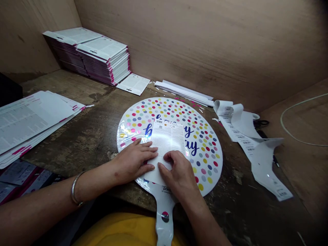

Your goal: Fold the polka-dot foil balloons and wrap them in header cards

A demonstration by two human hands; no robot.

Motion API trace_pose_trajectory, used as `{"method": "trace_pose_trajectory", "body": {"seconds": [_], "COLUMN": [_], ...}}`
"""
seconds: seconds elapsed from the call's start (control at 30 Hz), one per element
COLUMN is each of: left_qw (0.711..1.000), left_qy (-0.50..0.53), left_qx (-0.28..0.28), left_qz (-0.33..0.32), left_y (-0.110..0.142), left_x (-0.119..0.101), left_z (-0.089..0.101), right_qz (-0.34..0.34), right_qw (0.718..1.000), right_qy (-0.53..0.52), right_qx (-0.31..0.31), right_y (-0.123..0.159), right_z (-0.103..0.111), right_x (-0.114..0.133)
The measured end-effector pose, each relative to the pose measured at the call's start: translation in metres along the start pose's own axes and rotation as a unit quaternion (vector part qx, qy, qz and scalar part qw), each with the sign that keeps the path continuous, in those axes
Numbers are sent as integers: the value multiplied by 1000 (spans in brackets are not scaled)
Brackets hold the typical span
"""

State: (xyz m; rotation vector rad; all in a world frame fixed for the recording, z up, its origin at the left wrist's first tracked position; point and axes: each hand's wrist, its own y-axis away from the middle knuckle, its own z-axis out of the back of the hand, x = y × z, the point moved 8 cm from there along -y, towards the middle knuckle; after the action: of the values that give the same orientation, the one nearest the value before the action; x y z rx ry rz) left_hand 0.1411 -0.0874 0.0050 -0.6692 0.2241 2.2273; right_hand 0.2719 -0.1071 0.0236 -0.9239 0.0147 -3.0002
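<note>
My left hand (139, 158) lies spread over the printed card (165, 138)'s edge; my right hand (181, 174) curls narrow on it — pinching or pressing, I can't tell. Card's down on the dotted balloon (205, 153), placed, I reckon; attachment unclear. Stacked cards (104, 47) and a label strip (263, 167) sit aside on the table (96, 143) — neither blocks me.

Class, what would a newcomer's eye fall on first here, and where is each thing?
First, probably, the big dotted balloon in the centre, with a white card on top and the left hand and right hand on the card. Then the tall stack of cards at the back left, and the curling label strip on the right.
</note>
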Motion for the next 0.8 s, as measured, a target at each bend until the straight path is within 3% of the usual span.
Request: {"method": "trace_pose_trajectory", "body": {"seconds": [0.63,0.8], "left_qw": [1000,1000], "left_qy": [-1,-9], "left_qx": [-9,-18], "left_qz": [-6,-9], "left_y": [0,0], "left_x": [0,-1], "left_z": [0,0], "right_qz": [-12,6], "right_qw": [999,998], "right_qy": [39,66], "right_qx": [-8,-17], "right_y": [-2,7], "right_z": [4,3], "right_x": [-3,8]}}
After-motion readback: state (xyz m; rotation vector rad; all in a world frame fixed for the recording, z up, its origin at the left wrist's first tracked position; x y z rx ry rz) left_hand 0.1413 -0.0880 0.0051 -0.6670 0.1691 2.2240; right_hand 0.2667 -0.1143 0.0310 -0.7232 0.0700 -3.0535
